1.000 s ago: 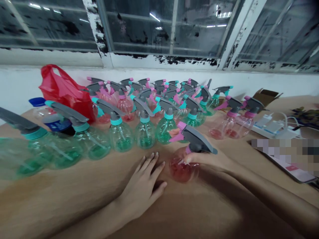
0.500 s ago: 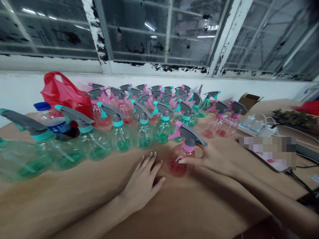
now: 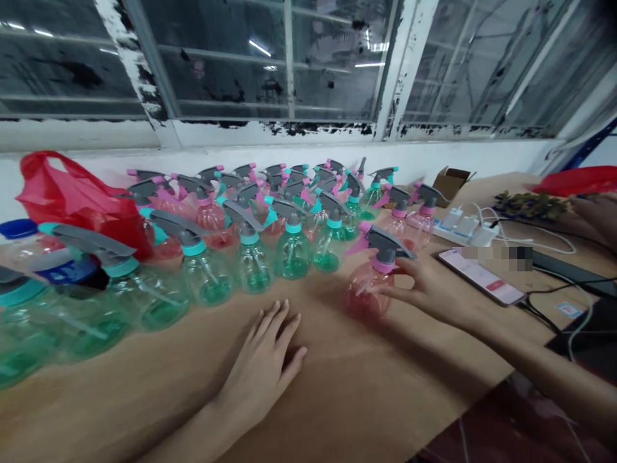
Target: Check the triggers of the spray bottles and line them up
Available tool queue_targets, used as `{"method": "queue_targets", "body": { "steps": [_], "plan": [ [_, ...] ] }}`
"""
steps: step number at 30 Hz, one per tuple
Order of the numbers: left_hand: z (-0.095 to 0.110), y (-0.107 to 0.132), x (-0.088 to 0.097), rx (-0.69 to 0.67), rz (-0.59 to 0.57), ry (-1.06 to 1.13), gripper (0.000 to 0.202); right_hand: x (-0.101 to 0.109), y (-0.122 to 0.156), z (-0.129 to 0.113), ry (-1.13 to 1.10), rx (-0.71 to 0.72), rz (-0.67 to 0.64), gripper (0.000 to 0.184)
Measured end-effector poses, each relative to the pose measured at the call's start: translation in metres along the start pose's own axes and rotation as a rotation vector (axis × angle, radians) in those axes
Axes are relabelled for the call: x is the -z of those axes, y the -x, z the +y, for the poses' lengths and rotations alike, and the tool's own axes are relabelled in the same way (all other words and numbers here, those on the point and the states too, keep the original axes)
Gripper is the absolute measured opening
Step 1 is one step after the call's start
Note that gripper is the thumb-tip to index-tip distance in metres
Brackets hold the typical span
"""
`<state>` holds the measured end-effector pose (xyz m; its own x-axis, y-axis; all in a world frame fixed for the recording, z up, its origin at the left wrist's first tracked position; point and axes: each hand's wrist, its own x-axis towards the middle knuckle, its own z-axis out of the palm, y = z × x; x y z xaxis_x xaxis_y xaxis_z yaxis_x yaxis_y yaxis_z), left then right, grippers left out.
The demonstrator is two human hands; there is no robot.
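Here the right hand (image 3: 429, 292) wraps loosely around a pink spray bottle (image 3: 371, 283), fingers curled about its rounded belly, and the bottle stands upright on the brown table (image 3: 376, 399). It is a small, bulbous bottle of clear pink plastic with a pink collar, a grey trigger head and a pink nozzle tip pointing left; a thin dip tube shows inside it. It stands alone, just in front of the rows of green spray bottles (image 3: 292, 247) and apart from them. The left hand (image 3: 263, 370) lies flat on the table, palm down, fingers spread and holding nothing, near the bottle's left side. A phone (image 3: 482, 276) lies on the table to the right of the bottle, with a white power strip (image 3: 457, 228) behind it, and a red plastic bag (image 3: 77, 199) sits at the far left.
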<state>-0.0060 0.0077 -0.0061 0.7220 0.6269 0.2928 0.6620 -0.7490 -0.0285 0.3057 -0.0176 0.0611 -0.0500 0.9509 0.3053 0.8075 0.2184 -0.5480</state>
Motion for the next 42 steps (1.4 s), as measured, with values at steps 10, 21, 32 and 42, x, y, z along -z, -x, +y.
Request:
{"method": "queue_targets", "body": {
  "steps": [10,21,32,42],
  "plan": [
    [0.037,-0.054,-0.016,-0.091,-0.035,0.121,0.042,0.009,-0.054,0.070,-0.070,-0.025,0.129,0.049],
    [0.064,-0.123,-0.032,-0.170,-0.124,0.171,0.047,-0.002,-0.097,0.059,0.055,0.042,0.190,0.044],
    [0.064,-0.128,-0.035,-0.186,-0.127,0.186,0.047,-0.001,-0.113,0.059,0.113,0.030,0.141,0.037],
    [0.059,-0.126,-0.043,-0.198,-0.050,0.164,0.046,0.032,-0.069,0.073,0.060,-0.038,0.217,0.026]
  ]
}}
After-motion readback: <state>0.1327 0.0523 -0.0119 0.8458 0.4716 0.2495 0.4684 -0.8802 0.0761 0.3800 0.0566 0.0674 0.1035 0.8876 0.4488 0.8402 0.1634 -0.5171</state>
